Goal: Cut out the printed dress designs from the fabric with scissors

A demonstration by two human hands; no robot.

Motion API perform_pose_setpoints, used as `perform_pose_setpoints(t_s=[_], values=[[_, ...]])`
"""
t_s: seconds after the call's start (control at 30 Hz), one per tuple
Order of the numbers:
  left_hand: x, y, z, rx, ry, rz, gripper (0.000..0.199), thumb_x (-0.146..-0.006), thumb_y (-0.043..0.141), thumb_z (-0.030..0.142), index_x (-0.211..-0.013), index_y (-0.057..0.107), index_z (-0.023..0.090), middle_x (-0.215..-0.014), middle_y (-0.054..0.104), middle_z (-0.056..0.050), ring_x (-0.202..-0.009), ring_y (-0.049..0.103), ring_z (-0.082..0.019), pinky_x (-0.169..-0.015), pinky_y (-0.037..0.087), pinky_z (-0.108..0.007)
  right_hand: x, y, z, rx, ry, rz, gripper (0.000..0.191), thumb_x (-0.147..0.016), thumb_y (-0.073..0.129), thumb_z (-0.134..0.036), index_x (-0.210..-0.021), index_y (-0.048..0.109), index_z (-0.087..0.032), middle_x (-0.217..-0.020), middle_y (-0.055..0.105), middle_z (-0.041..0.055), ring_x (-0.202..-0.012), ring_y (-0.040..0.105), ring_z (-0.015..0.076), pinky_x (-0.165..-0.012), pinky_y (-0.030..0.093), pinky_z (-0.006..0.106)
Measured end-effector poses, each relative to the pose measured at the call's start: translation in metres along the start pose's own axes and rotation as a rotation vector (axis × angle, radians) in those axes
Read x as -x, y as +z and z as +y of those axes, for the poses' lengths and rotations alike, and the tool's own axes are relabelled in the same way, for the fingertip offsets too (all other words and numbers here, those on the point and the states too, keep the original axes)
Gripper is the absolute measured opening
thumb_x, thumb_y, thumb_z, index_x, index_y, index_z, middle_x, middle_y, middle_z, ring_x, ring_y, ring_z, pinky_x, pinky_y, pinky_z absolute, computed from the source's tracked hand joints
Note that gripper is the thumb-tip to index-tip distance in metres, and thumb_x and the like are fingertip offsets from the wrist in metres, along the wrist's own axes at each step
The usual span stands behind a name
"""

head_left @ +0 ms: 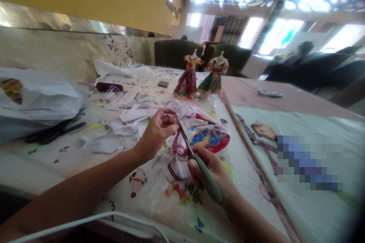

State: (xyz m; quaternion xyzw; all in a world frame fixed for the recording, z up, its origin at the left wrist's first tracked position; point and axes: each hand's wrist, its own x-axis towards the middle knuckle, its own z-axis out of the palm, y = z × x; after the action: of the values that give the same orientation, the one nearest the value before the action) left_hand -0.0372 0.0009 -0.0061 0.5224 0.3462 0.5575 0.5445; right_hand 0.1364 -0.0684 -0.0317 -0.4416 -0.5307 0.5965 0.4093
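Observation:
My right hand (209, 172) is closed round the green handles of a pair of scissors (207, 178), whose blades point up and to the left. Near the blade tips, my left hand (159, 133) pinches a narrow red and white patterned trim (179, 140), which hangs below the fingers. A blue, red and yellow printed fabric piece (209, 134) lies just beyond the scissors. Under the hands rests a white cloth piece with dark stripes (178, 169). White scraps (125, 125) are scattered to the left of it.
Two miniature dresses on stands, one red (187, 79) and one green (213, 79), stand at the back. A white plastic bag (37, 98) sits at left, beside black-handled scissors (48, 133). A maroon case (109, 87) lies farther back. A white cable (114, 214) crosses the near edge.

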Motion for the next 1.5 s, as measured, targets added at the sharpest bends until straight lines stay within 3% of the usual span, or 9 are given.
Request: perform_pose_setpoints(t_s=[0.2, 0.57, 1.13, 1.3, 1.5], values=[[-0.0020, -0.0023, 0.0007, -0.006, 0.007, -0.025, 0.035, -0.073, 0.070, 0.016, -0.104, 0.054, 0.020, -0.070, 0.056, 0.007, -0.066, 0.051, -0.010, -0.066, 0.041, -0.024, -0.0027, -0.0043, 0.0022, 0.037, -0.053, -0.018, 0.050, -0.069, 0.083, -0.055, -0.094, 0.058, -0.020, -0.056, 0.051, -0.0082, -0.045, 0.043, 0.0089, -0.043, 0.031, 0.022], [0.0000, -0.0008, -0.0006, -0.025, -0.036, -0.052, 0.038, -0.072, 0.073, 0.018, -0.105, 0.055, 0.021, -0.070, 0.057, 0.006, -0.064, 0.051, -0.010, -0.064, 0.039, -0.024, -0.0026, -0.0052, 0.0032, 0.054, -0.039, -0.007, 0.055, -0.070, 0.080, -0.065, -0.093, 0.057, -0.021, -0.054, 0.046, -0.0091, -0.044, 0.040, 0.0090, -0.042, 0.029, 0.022], [-0.0017, -0.0031, 0.0002, -0.035, 0.002, -0.063, 0.034, -0.075, 0.070, 0.017, -0.106, 0.055, 0.021, -0.075, 0.059, 0.005, -0.071, 0.054, -0.011, -0.071, 0.041, -0.025, -0.0001, -0.0015, 0.0029, -0.010, -0.011, 0.042, 0.049, -0.071, 0.082, -0.059, -0.091, 0.057, -0.020, -0.050, 0.045, -0.0107, -0.039, 0.039, 0.0073, -0.038, 0.029, 0.020], [-0.0016, -0.0028, -0.0013, 0.003, -0.054, -0.086, 0.036, -0.075, 0.069, 0.018, -0.107, 0.054, 0.020, -0.080, 0.063, 0.003, -0.075, 0.061, -0.013, -0.075, 0.047, -0.028, -0.0003, -0.0011, 0.0025, -0.008, -0.028, 0.052, 0.046, -0.073, 0.082, -0.055, -0.090, 0.060, -0.019, -0.051, 0.045, -0.0104, -0.040, 0.040, 0.0072, -0.039, 0.030, 0.019], [-0.0026, -0.0032, -0.0029, 0.000, -0.063, -0.091, 0.037, -0.077, 0.070, 0.021, -0.109, 0.051, 0.019, -0.076, 0.063, 0.005, -0.068, 0.061, -0.013, -0.069, 0.048, -0.029, -0.0028, -0.0039, 0.0076, 0.017, -0.044, 0.055, 0.048, -0.071, 0.084, -0.052, -0.096, 0.060, -0.019, -0.057, 0.046, -0.0093, -0.043, 0.041, 0.0069, -0.040, 0.031, 0.019]])
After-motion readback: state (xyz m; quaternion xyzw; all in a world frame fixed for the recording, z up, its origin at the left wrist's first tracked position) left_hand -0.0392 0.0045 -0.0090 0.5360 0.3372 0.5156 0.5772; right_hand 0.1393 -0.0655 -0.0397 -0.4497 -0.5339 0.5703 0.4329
